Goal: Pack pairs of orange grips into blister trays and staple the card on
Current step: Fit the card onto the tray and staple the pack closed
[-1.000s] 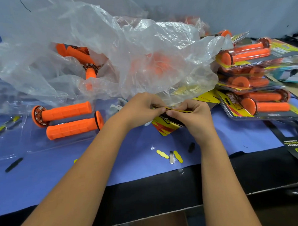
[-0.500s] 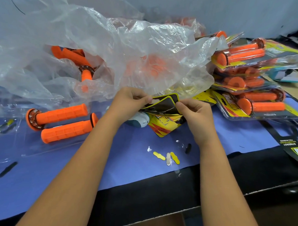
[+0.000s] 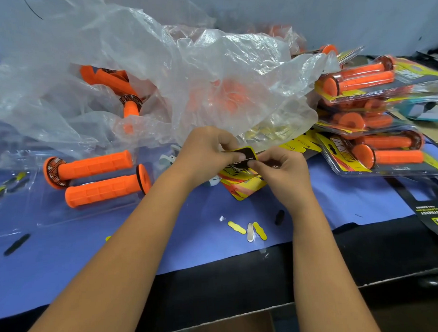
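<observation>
My left hand (image 3: 207, 153) and my right hand (image 3: 280, 168) both pinch a black and yellow printed card (image 3: 245, 156) above the blue mat, the card folded over between the fingertips. Beneath it lies a yellow and red card (image 3: 241, 187). A pair of orange grips (image 3: 99, 177) sits in a clear blister tray (image 3: 40, 211) at the left. More loose orange grips (image 3: 126, 94) lie inside a large crumpled clear plastic bag (image 3: 185, 80) behind my hands.
A stack of packed blister packs (image 3: 375, 125) with orange grips fills the right side. Small yellow, white and black punched-out scraps (image 3: 250, 230) lie on the blue mat (image 3: 91, 249). A black card (image 3: 430, 215) hangs at the right edge. The table's dark front edge (image 3: 242, 289) runs below.
Both hands lifted the card off the pile, then folded it smaller between the fingertips. The camera view shifted slightly.
</observation>
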The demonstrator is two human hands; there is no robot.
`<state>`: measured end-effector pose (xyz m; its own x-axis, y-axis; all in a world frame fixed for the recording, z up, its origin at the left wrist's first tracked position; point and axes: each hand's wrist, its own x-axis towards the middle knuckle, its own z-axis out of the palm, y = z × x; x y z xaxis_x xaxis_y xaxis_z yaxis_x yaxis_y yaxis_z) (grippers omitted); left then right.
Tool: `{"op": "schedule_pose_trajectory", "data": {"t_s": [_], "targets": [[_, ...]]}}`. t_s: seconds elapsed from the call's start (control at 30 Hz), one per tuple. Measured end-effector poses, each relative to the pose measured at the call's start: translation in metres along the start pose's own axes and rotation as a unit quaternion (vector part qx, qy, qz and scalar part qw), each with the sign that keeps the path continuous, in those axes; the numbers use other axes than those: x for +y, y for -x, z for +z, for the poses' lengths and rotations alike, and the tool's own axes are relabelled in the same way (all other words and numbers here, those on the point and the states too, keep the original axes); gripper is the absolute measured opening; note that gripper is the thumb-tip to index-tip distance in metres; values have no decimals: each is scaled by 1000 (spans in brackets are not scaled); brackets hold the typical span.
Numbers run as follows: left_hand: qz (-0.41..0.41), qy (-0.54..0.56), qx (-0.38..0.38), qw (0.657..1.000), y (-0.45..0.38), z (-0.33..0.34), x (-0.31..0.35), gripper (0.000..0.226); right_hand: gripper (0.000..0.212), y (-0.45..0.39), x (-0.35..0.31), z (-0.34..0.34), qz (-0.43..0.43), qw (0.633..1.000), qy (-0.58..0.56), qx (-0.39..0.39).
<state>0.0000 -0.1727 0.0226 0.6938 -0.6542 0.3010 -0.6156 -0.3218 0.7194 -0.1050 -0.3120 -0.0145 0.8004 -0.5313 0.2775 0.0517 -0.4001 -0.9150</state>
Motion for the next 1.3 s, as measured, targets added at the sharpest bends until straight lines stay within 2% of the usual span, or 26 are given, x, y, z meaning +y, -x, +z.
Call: {"op": "schedule_pose_trajectory", "data": {"t_s": [0.13,0.27,0.33,0.4,0.47,0.53,0.6,0.67,0.77,0.9,1.0,1.1,1.2,1.3], "targets": [[-5,10,32,999,4,7,0,14,35,-1,3,2,-11,998,45,36],[9,22,25,999,5,11,0,16,38,1,5,3,-16,998,54,12],[63,6,47,997,8,10,2,21,28,1,6,3,-16,997,74,-10],[146,-49,107,982,13,13,2,19,15,1,6,2,-17,996,92,-11],[211,-113,144,960,21,17,3,13,15,0,5,0,-13,997,71,18],[238,-158,92,954,26,22,-2,8,17,-3,5,-3,-7,999,25,42],[200,-195,-11,960,30,26,-8,28,10,-5,5,-4,8,998,-25,55],[168,-235,-70,955,32,27,-13,36,9,-4,4,-5,11,996,-52,66],[163,-250,-83,951,32,28,-16,28,22,-3,1,-9,3,991,-96,89],[155,-245,-103,952,31,26,-15,40,17,-4,-7,-14,-25,986,-116,114],[138,-262,-124,947,30,26,-11,51,9,-3,-20,-18,-43,989,-112,91],[119,-278,-146,942,30,28,-9,53,11,-6,-40,-24,-62,990,-106,66],[111,-322,-188,921,29,34,-7,55,12,-11,-61,-28,-97,989,-99,44],[99,-366,-221,898,26,40,-3,55,15,-15,-81,-32,-138,985,-90,54]]}}
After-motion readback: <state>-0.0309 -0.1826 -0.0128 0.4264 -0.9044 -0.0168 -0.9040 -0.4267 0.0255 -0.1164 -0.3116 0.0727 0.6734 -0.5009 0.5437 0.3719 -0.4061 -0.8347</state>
